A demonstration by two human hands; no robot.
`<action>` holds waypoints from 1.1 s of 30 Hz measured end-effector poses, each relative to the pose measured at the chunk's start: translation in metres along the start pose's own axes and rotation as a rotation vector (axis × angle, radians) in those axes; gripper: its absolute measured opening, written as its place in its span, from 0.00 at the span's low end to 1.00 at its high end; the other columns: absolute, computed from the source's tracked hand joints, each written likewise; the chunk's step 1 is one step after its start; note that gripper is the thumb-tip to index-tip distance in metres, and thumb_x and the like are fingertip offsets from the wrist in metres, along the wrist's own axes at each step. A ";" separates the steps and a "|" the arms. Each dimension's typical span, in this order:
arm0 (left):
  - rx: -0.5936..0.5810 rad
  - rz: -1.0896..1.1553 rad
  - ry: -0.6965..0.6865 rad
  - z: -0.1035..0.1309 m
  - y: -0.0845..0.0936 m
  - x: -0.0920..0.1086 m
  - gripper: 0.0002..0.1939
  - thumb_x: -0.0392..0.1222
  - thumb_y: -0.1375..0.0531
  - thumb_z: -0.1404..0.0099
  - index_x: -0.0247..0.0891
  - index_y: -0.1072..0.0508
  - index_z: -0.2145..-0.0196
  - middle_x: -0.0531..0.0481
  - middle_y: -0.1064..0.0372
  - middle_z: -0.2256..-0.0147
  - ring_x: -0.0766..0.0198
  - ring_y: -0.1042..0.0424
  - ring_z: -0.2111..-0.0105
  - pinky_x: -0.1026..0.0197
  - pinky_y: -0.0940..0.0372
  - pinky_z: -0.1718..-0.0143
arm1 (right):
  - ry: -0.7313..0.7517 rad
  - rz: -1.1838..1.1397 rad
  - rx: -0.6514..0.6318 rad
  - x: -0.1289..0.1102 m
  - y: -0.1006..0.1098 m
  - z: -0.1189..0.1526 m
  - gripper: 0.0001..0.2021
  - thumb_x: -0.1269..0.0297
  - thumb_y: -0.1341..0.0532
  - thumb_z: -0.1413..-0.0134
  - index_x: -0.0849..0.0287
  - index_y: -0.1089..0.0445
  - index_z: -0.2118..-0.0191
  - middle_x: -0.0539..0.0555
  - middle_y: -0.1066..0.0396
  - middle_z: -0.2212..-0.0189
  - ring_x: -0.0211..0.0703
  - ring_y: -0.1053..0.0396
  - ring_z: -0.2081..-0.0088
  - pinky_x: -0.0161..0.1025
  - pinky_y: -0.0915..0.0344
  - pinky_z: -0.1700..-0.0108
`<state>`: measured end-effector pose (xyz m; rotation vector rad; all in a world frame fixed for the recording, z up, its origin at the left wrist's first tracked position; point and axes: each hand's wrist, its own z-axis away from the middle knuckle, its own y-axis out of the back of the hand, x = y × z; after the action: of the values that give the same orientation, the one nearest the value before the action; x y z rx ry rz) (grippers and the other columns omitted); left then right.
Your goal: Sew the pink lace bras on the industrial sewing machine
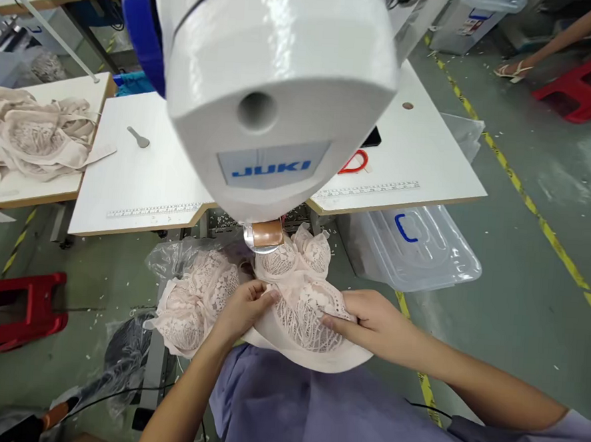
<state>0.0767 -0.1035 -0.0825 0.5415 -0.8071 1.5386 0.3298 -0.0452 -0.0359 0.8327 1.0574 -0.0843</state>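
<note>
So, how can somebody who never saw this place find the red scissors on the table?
Start at the big white sewing machine with the blue JUKI label. On the white table to its right, half hidden behind the machine's head, lie the red scissors. Only the red loop handles show, the sole red thing on that table, beside a dark phone-like object.

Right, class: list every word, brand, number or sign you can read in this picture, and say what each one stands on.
"JUKI": blue letters on the pale label on the front of the white sewing machine head.
Ruler markings along the front edges of the white table: too small to read.
Label on the clear bin at the top right: too blurred to read.
</note>
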 end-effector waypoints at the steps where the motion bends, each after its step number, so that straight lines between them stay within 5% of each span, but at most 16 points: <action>1: 0.006 -0.050 0.003 -0.002 -0.003 0.003 0.24 0.61 0.32 0.45 0.35 0.29 0.70 0.54 0.34 0.74 0.69 0.38 0.75 0.66 0.44 0.72 | -0.022 -0.035 0.012 0.002 0.002 0.003 0.25 0.46 0.47 0.34 0.58 0.41 0.77 0.48 0.39 0.80 0.37 0.39 0.76 0.35 0.45 0.71; 7: 0.036 -0.244 -0.208 0.008 -0.012 0.023 0.20 0.59 0.39 0.36 0.37 0.31 0.70 0.54 0.39 0.73 0.67 0.40 0.72 0.65 0.44 0.70 | -0.206 -0.173 0.058 0.018 0.008 0.008 0.24 0.44 0.47 0.35 0.59 0.37 0.74 0.50 0.34 0.75 0.39 0.36 0.73 0.34 0.43 0.70; 13: 0.276 -0.348 -0.360 0.008 -0.010 0.037 0.22 0.53 0.43 0.32 0.38 0.41 0.78 0.57 0.49 0.78 0.69 0.48 0.76 0.64 0.51 0.74 | -0.186 -0.040 -0.047 0.049 0.000 0.014 0.26 0.45 0.49 0.34 0.59 0.39 0.77 0.48 0.41 0.81 0.39 0.41 0.77 0.36 0.45 0.73; 16: 0.089 -0.555 -0.419 0.005 -0.022 0.044 0.23 0.50 0.46 0.30 0.39 0.46 0.79 0.57 0.51 0.79 0.69 0.49 0.78 0.63 0.53 0.74 | -0.157 -0.005 0.016 0.052 0.005 0.009 0.22 0.42 0.44 0.37 0.57 0.27 0.57 0.57 0.26 0.61 0.50 0.29 0.63 0.43 0.33 0.61; 18: -0.083 -0.679 -0.458 0.005 -0.035 0.052 0.22 0.49 0.48 0.28 0.39 0.46 0.79 0.57 0.49 0.80 0.70 0.48 0.78 0.63 0.52 0.74 | -0.073 0.015 0.176 0.047 0.011 -0.003 0.37 0.37 0.37 0.47 0.56 0.37 0.38 0.66 0.35 0.40 0.60 0.33 0.45 0.52 0.35 0.46; 20: -0.181 -0.763 -0.500 0.007 -0.045 0.060 0.22 0.47 0.49 0.28 0.39 0.45 0.79 0.57 0.48 0.81 0.70 0.47 0.79 0.63 0.52 0.74 | 0.097 -0.007 0.191 0.036 0.017 -0.022 0.46 0.35 0.34 0.53 0.56 0.42 0.33 0.68 0.42 0.35 0.63 0.42 0.36 0.54 0.41 0.39; 23: -0.081 -0.855 -0.560 0.011 -0.043 0.077 0.24 0.48 0.45 0.31 0.38 0.44 0.82 0.57 0.49 0.84 0.71 0.49 0.82 0.63 0.55 0.77 | 0.314 -0.128 -0.009 0.020 0.021 -0.055 0.29 0.36 0.38 0.46 0.56 0.27 0.50 0.61 0.26 0.54 0.53 0.30 0.50 0.45 0.35 0.48; 26: 0.195 -0.812 -0.531 0.016 -0.025 0.097 0.25 0.52 0.39 0.36 0.38 0.40 0.84 0.57 0.49 0.84 0.71 0.49 0.82 0.65 0.55 0.79 | 0.264 -0.250 0.034 0.007 0.022 -0.083 0.27 0.38 0.44 0.38 0.59 0.31 0.73 0.49 0.34 0.78 0.38 0.37 0.74 0.35 0.42 0.68; 30: 0.393 -0.742 -0.440 0.017 0.003 0.120 0.15 0.52 0.37 0.38 0.39 0.26 0.74 0.57 0.40 0.82 0.69 0.43 0.80 0.67 0.48 0.78 | 0.137 -0.312 0.191 -0.004 0.029 -0.111 0.26 0.43 0.42 0.39 0.60 0.38 0.78 0.46 0.43 0.81 0.34 0.44 0.76 0.34 0.51 0.72; 33: 0.518 -0.712 -0.386 0.010 0.014 0.127 0.18 0.52 0.37 0.39 0.38 0.30 0.81 0.56 0.42 0.83 0.69 0.44 0.80 0.66 0.49 0.78 | 0.105 -0.351 0.180 -0.007 0.037 -0.128 0.28 0.42 0.40 0.41 0.59 0.45 0.81 0.46 0.48 0.82 0.33 0.48 0.77 0.34 0.52 0.73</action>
<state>0.0447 -0.0280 0.0154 1.3752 -0.4042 0.9666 0.2481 0.0608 -0.0378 0.8122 1.3015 -0.4412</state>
